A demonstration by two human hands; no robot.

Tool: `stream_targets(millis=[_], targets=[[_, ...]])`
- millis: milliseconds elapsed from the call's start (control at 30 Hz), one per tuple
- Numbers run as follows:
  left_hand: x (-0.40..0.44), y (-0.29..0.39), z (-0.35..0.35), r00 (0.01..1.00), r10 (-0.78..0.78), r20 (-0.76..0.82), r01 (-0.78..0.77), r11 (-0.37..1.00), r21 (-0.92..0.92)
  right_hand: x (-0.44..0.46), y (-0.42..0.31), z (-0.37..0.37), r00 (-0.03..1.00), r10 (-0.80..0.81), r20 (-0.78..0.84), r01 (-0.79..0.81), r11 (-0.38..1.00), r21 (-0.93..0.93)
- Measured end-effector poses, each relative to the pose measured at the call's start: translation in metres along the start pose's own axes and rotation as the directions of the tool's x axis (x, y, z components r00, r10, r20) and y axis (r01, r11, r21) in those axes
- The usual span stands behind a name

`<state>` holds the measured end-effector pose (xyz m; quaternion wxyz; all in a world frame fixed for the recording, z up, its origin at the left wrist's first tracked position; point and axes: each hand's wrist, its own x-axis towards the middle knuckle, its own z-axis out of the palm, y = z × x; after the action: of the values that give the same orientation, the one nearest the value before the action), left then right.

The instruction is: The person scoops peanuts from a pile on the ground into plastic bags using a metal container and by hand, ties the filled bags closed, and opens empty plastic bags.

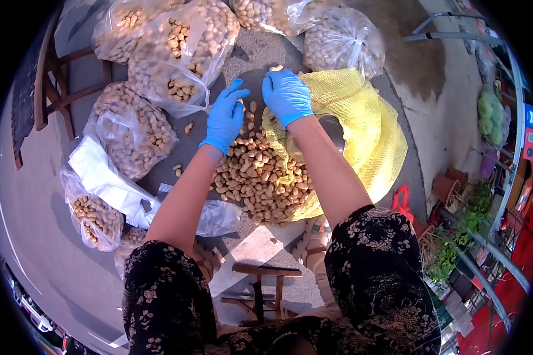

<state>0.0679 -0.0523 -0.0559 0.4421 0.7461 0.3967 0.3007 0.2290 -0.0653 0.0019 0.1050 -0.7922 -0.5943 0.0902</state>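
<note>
My left hand (pixel 224 117), in a blue glove, hovers at the far left edge of a heap of unshelled peanuts (pixel 260 177). Its fingers are apart, with a peanut close to the fingertips. My right hand (pixel 287 96), gloved the same way, is curled beside the yellow mesh sack (pixel 367 130). A single peanut (pixel 275 68) shows at its fingertips; the palm side is hidden. The sack lies open on the ground, and part of its mesh overlaps the heap. A few loose peanuts (pixel 251 112) lie between my hands.
Clear plastic bags full of peanuts (pixel 183 53) stand at the far left, with a tied bag (pixel 343 44) at the far right. White plastic bags (pixel 109 177) lie left. A wooden stool (pixel 266 269) is near my feet; wooden furniture (pixel 71 65) stands left. Potted plants (pixel 456 236) line the right.
</note>
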Motion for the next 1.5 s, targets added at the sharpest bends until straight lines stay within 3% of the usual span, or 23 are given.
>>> stream_targets(millis=[67,133,200,233,333,367,467,533,633,800,867,967,1067,1100,1167,1200,1267,1300,1400,1433,1500], targets=[[0.049,0.008,0.018,0.997,0.002,0.074,-0.011,0.993,0.115,0.042,0.029,0.0,0.958,0.109,0.266,-0.074,0.988,-0.136],[0.083,0.006,0.039,0.982,0.003,0.19,-0.05,0.969,0.244,0.06,0.053,0.0,0.842,0.211,0.497,-0.102,0.966,-0.238],[0.105,-0.007,0.06,0.956,0.068,0.284,-0.171,0.918,0.357,0.053,0.062,0.007,0.826,0.247,0.507,-0.105,0.951,-0.291],[0.109,-0.013,0.068,0.945,0.054,0.322,-0.165,0.93,0.328,0.05,0.065,0.01,0.819,0.265,0.509,-0.108,0.942,-0.317],[0.103,-0.034,0.078,0.874,0.131,0.468,-0.349,0.839,0.417,0.038,0.051,0.011,0.783,0.193,0.591,-0.061,0.97,-0.236],[0.099,-0.036,0.077,0.88,0.155,0.45,-0.321,0.891,0.321,0.033,0.046,0.014,0.742,0.158,0.652,-0.061,0.984,-0.168],[0.062,-0.039,0.062,0.913,0.086,0.398,-0.229,0.917,0.327,0.013,0.028,0.023,0.643,0.113,0.758,-0.138,0.99,-0.03],[0.023,-0.052,0.048,0.937,0.111,0.33,-0.225,0.917,0.331,-0.008,0.006,0.032,0.633,0.109,0.766,-0.108,0.993,-0.052],[-0.025,-0.043,0.019,0.936,0.008,0.352,-0.157,0.905,0.396,-0.028,-0.03,0.026,0.51,-0.02,0.86,0.133,0.99,-0.056],[-0.099,-0.025,0.0,0.954,-0.14,0.266,0.01,0.899,0.437,-0.076,-0.063,0.027,0.546,-0.053,0.836,0.304,0.942,-0.14],[-0.123,-0.019,-0.004,0.959,-0.137,0.248,0.037,0.929,0.369,-0.094,-0.064,0.025,0.555,-0.128,0.822,0.376,0.92,-0.11],[-0.144,0.0,-0.025,0.971,0.03,0.238,-0.113,0.933,0.343,-0.115,-0.061,0.012,0.496,-0.298,0.816,0.592,0.803,-0.067],[-0.167,0.017,-0.055,0.985,0.082,0.153,-0.137,0.905,0.403,-0.108,-0.076,-0.005,0.287,-0.306,0.908,0.511,0.85,0.125],[-0.173,0.009,-0.067,0.992,0.08,0.095,-0.113,0.898,0.424,-0.11,-0.075,0.014,0.376,-0.399,0.836,0.431,0.874,0.223],[-0.179,-0.009,-0.091,0.999,0.029,-0.03,-0.01,0.869,0.494,-0.102,-0.096,0.027,0.636,-0.45,0.627,0.426,0.882,0.201],[-0.184,-0.02,-0.104,0.995,-0.028,-0.095,0.075,0.84,0.537,-0.099,-0.104,0.043,0.745,-0.539,0.393,0.484,0.842,0.237],[-0.191,-0.04,-0.118,0.902,-0.39,-0.185,0.423,0.719,0.551,-0.081,-0.131,0.068,0.81,-0.54,0.231,0.486,0.837,0.252],[-0.192,-0.045,-0.117,0.88,-0.447,-0.16,0.46,0.717,0.525,-0.074,-0.141,0.081,0.835,-0.527,0.156,0.487,0.842,0.232],[-0.188,-0.056,-0.11,0.835,-0.54,-0.11,0.523,0.715,0.464,-0.07,-0.151,0.114,0.877,-0.455,0.156,0.439,0.889,0.128],[-0.188,-0.057,-0.096,0.84,-0.533,-0.098,0.514,0.727,0.456,-0.075,-0.15,0.115,0.859,-0.478,0.184,0.472,0.878,0.077],[-0.191,-0.044,-0.069,0.853,-0.521,-0.034,0.49,0.775,0.399,-0.094,-0.142,0.108,0.77,-0.5,0.396,0.491,0.861,0.132]])
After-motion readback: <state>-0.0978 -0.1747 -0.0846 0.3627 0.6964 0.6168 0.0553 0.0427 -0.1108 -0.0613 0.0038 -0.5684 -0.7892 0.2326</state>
